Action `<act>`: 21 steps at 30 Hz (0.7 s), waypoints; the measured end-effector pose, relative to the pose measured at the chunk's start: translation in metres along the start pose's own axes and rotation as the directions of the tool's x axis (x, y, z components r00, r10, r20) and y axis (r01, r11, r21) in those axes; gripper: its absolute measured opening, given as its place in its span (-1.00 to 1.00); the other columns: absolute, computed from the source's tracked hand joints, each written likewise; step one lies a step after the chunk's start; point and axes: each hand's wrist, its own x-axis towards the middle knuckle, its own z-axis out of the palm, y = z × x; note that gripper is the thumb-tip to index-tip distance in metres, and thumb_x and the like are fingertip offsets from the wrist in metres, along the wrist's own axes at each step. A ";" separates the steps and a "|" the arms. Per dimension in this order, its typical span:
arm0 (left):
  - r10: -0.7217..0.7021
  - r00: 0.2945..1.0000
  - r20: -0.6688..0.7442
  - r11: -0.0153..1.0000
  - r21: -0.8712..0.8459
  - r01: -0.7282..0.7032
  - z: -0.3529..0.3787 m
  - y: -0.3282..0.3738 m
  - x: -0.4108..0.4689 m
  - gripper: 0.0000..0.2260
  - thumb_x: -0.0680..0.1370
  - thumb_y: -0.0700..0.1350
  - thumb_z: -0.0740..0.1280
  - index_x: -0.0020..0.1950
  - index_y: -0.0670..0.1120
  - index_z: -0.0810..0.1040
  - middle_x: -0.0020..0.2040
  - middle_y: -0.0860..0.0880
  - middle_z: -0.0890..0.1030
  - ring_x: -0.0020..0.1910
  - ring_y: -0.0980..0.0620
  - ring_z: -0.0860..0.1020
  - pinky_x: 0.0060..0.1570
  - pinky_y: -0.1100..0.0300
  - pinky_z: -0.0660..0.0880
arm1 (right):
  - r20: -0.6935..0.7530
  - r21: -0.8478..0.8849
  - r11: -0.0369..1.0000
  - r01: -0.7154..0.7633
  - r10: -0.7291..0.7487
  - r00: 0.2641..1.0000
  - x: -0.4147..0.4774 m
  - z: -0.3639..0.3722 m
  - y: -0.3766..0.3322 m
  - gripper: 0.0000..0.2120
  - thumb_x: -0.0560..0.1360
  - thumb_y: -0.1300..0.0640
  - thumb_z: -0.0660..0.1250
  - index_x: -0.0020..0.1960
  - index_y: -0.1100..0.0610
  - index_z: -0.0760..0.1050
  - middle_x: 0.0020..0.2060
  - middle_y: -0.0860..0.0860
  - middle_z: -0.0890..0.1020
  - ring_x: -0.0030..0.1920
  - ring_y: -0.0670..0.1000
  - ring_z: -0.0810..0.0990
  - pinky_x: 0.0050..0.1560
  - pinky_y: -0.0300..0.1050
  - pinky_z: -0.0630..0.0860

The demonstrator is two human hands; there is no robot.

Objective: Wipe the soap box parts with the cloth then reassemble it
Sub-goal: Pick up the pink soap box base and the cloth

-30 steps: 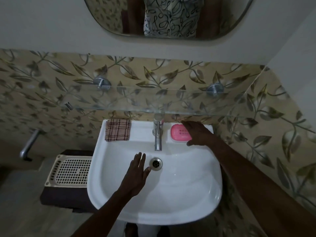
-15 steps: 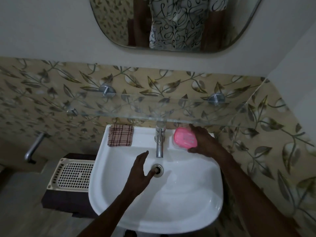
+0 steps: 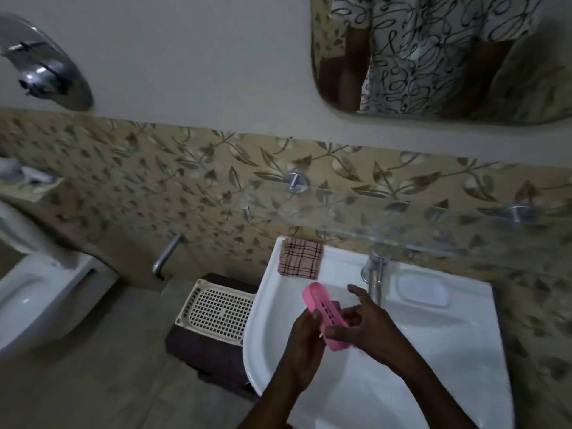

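Over the white sink [image 3: 448,351], both hands grip the pink soap box [image 3: 322,317]: left hand [image 3: 305,345] clasps at 9 o'clock, right hand [image 3: 368,326] seemingly pinches at 3 o'clock.

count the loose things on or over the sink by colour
pink: 1, the soap box, held over the sink by the left hand and the right hand
checked beige and brown: 1, the cloth, lying on the sink's back ledge
total: 2
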 end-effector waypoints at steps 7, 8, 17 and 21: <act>-0.163 0.938 -0.306 0.966 -0.242 0.089 -0.060 -0.023 0.010 0.00 0.03 0.08 0.70 0.38 -0.15 0.40 0.23 -0.28 0.59 0.14 -0.30 0.60 0.16 -0.22 0.51 | -0.303 -0.451 0.891 0.055 -0.211 0.929 0.133 0.038 -0.010 -0.72 0.55 0.14 0.33 0.22 0.24 0.48 0.11 0.14 0.57 0.18 0.14 0.52 0.14 -0.05 0.47; -0.178 0.933 -0.313 0.965 -0.243 0.103 -0.065 -0.027 0.010 0.02 -0.01 0.08 0.71 0.38 -0.15 0.40 0.21 -0.29 0.60 0.12 -0.30 0.62 0.15 -0.25 0.51 | -0.292 -0.534 0.844 0.049 -0.238 0.926 0.152 0.042 -0.012 -0.67 0.55 0.17 0.31 0.28 0.26 0.44 0.21 0.17 0.52 0.25 0.17 0.47 0.20 -0.01 0.47; -0.227 0.937 -0.264 0.961 -0.214 0.172 -0.089 -0.040 0.005 -0.04 0.01 0.08 0.70 0.32 -0.15 0.43 0.17 -0.34 0.62 0.15 -0.35 0.60 0.11 -0.23 0.53 | -0.611 -0.347 0.877 -0.331 0.056 0.790 0.202 0.083 -0.008 -0.49 0.42 0.03 0.48 0.21 0.30 0.43 0.09 0.22 0.62 0.11 0.23 0.58 0.08 0.05 0.54; -0.219 0.942 -0.253 0.964 -0.203 0.170 -0.088 -0.029 0.011 -0.02 -0.01 0.07 0.71 0.32 -0.19 0.45 0.19 -0.34 0.61 0.17 -0.36 0.58 0.21 -0.28 0.47 | -0.484 0.056 0.987 -0.150 0.158 0.860 0.205 0.068 -0.020 -0.74 0.42 0.26 0.38 0.10 0.26 0.55 0.01 0.17 0.67 0.02 0.17 0.64 -0.15 -0.17 0.48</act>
